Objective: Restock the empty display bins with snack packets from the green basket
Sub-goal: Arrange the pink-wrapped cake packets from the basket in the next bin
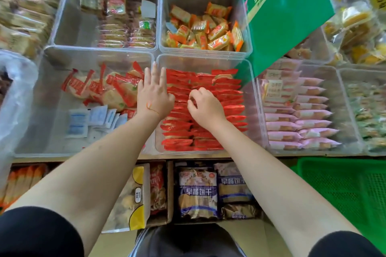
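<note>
Red packets [204, 110] nearly fill the centre bin [249, 81], left hand [153, 95] flat with fingers spread, right hand [205, 106] pinching one (neighbouring bins half-stocked). Green basket [342, 190] at 4 o'clock.

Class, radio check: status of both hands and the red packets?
Left hand flat on bin wall. Right hand fingers curled on red packets. Nothing blocking.

Red packets [203, 108], green basket [342, 190]
</note>
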`<state>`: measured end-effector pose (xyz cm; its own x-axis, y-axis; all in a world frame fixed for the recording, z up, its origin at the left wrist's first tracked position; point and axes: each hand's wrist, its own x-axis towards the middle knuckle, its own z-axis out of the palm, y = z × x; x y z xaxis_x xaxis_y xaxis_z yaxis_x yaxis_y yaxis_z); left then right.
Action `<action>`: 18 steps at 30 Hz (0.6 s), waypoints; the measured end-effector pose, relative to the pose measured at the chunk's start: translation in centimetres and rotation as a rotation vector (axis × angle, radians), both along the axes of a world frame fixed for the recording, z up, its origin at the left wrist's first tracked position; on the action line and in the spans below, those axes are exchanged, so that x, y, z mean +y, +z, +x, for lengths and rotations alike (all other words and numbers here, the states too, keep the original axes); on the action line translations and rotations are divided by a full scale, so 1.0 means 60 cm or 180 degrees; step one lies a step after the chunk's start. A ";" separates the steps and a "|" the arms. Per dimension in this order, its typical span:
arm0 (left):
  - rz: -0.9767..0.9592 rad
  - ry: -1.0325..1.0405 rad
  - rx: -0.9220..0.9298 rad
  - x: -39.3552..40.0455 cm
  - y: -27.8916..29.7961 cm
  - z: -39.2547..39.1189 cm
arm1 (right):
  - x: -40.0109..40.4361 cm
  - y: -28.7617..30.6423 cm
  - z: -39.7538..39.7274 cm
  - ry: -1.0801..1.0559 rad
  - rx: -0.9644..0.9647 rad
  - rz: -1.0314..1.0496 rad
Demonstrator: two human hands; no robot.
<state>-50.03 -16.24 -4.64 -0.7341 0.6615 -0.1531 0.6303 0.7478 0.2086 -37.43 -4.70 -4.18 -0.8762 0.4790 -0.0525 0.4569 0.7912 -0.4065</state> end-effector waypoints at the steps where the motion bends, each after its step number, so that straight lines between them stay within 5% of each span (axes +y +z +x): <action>1: 0.0018 0.0004 -0.0004 0.004 0.000 -0.002 | 0.015 0.000 -0.007 -0.0079 0.0084 0.0131; 9: 0.0205 0.0068 -0.0066 0.004 -0.007 -0.006 | 0.031 -0.038 -0.089 0.0480 -0.0745 0.0096; 18: 0.0284 0.0104 -0.0111 0.007 -0.006 -0.006 | 0.060 -0.023 -0.112 0.0471 0.0088 0.0418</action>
